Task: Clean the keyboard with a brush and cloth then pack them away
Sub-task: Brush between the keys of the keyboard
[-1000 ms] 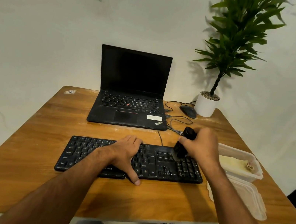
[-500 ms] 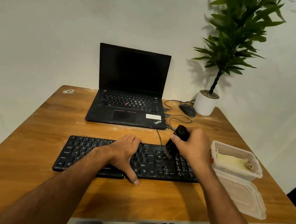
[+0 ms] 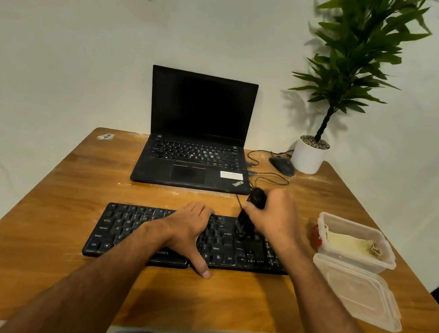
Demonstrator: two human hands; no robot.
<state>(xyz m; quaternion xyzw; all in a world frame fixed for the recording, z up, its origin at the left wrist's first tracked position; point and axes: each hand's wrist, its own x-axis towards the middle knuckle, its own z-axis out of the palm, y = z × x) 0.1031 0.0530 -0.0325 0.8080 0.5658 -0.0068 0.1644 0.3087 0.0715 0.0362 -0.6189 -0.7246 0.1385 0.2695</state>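
Note:
A black keyboard (image 3: 128,226) lies across the front of the wooden table (image 3: 44,196). My left hand (image 3: 188,227) rests flat on its middle, thumb over the front edge, holding it down. My right hand (image 3: 276,218) is closed around a black brush (image 3: 252,209), whose bristles touch the keys on the right-hand half. A pale yellow cloth (image 3: 350,243) lies inside a clear plastic box (image 3: 355,262) at the right of the table.
The box's clear lid (image 3: 359,295) lies in front of it near the table's right edge. Behind the keyboard stands an open black laptop (image 3: 196,139), with a mouse (image 3: 281,166), cables and a potted plant (image 3: 312,152) at the back right.
My right hand has swept the brush leftward across the keyboard's right half. My left hand has stayed in place on the keys.

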